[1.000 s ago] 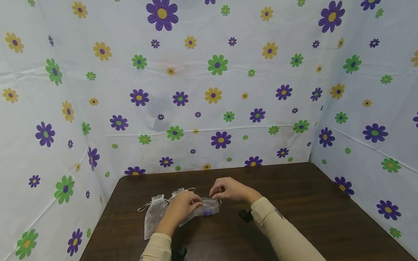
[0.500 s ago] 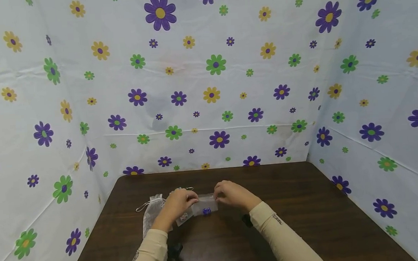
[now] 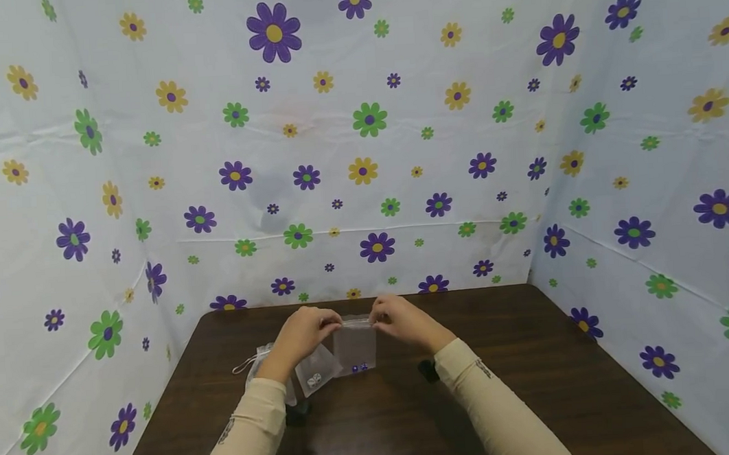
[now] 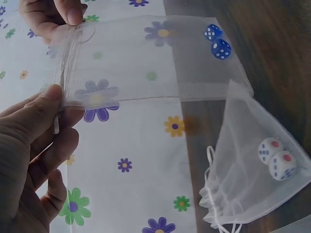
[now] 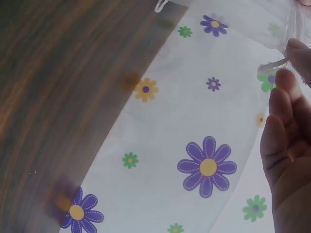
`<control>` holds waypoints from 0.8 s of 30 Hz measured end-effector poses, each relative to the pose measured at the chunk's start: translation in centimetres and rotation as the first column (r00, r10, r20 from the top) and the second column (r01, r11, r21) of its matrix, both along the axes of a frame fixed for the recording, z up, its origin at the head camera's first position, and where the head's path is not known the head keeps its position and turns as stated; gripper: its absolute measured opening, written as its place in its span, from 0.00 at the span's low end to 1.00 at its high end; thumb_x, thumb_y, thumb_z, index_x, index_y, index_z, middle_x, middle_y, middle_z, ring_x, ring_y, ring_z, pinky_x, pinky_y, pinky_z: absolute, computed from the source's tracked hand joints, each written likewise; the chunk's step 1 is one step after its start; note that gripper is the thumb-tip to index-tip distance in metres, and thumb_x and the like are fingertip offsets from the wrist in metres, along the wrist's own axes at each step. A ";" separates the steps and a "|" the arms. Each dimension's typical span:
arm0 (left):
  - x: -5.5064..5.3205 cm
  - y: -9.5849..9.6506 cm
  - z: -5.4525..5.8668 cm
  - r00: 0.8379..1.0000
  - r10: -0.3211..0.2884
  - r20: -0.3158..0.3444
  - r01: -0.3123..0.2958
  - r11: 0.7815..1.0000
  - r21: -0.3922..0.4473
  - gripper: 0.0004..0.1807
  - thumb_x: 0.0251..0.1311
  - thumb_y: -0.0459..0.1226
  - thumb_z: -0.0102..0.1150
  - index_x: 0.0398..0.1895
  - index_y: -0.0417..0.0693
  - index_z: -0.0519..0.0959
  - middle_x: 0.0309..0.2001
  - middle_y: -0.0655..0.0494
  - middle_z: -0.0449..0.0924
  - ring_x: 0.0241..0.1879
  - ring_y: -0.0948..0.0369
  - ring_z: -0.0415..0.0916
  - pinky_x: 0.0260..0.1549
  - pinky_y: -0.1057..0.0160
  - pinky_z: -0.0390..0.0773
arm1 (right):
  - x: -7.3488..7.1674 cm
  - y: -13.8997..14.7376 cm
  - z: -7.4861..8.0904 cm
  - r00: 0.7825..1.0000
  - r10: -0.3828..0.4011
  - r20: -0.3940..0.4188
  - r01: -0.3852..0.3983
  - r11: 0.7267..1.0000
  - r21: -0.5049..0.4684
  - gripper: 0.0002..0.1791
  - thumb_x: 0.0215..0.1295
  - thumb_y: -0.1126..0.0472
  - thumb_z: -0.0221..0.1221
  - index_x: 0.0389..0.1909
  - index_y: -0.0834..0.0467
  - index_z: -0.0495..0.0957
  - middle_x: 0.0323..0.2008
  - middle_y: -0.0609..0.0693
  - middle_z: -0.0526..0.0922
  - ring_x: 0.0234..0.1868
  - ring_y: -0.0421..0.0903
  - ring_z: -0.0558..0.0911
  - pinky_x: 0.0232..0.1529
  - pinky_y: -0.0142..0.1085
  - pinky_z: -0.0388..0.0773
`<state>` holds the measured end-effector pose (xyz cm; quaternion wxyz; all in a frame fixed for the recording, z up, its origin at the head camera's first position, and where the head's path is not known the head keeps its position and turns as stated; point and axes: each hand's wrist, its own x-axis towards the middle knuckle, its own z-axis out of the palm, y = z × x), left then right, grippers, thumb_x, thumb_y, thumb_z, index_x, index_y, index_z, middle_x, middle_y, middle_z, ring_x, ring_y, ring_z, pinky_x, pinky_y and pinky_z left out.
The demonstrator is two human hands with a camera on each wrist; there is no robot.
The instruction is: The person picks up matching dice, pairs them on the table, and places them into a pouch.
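A sheer white drawstring bag (image 3: 355, 346) hangs stretched between my two hands, its gathered mouth at the top. My left hand (image 3: 302, 332) pinches one top corner between thumb and finger. The opposite corner is pinched by my right hand (image 3: 405, 323). Two blue dice (image 4: 221, 48) with white dots lie at the bag's bottom. Beside it on the table is a second sheer bag (image 4: 238, 131) holding two white dice (image 4: 283, 165), its cords drawn. In the right wrist view, a short piece of cord (image 5: 274, 65) sticks out by the fingers.
Another sheer bag (image 3: 254, 365) with a white cord lies further left, partly behind my left forearm; its contents are hidden. The dark wooden table (image 3: 520, 370) meets a flower-patterned sheet (image 3: 452, 243) along its back and sides.
Both hands have risen, lifting the bag from near the tabletop so it hangs with the blue dice low in it. More of the bag with white dice now shows.
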<state>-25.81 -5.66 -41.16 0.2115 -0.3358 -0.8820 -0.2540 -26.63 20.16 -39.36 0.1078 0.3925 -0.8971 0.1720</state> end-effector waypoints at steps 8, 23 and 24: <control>0.0 -0.1 0.0 0.998 -0.040 0.051 0.038 0.998 0.040 0.04 0.62 0.34 0.69 0.39 0.50 0.87 0.33 0.60 0.87 0.29 0.68 0.81 0.32 0.65 0.81 | -0.1 0.1 -0.4 0.996 -0.032 0.089 0.034 0.999 -0.024 0.04 0.69 0.68 0.64 0.37 0.56 0.83 0.47 0.50 0.86 0.49 0.47 0.84 0.52 0.40 0.80; -0.3 -0.4 -1.2 0.995 -0.004 0.098 -0.001 0.999 0.052 0.07 0.62 0.31 0.67 0.42 0.48 0.87 0.37 0.58 0.87 0.34 0.65 0.82 0.36 0.62 0.83 | -0.5 0.6 -1.6 0.990 -0.051 0.134 0.067 0.991 -0.115 0.11 0.69 0.68 0.64 0.50 0.60 0.77 0.38 0.50 0.86 0.38 0.43 0.85 0.40 0.35 0.82; -0.3 -0.4 -1.2 0.994 0.009 0.105 -0.013 0.999 0.042 0.07 0.62 0.31 0.67 0.42 0.48 0.87 0.37 0.58 0.87 0.34 0.65 0.82 0.36 0.62 0.83 | -0.6 0.8 -1.7 0.991 -0.050 0.127 0.064 0.992 -0.108 0.10 0.69 0.68 0.63 0.49 0.61 0.78 0.38 0.51 0.86 0.38 0.43 0.85 0.41 0.36 0.82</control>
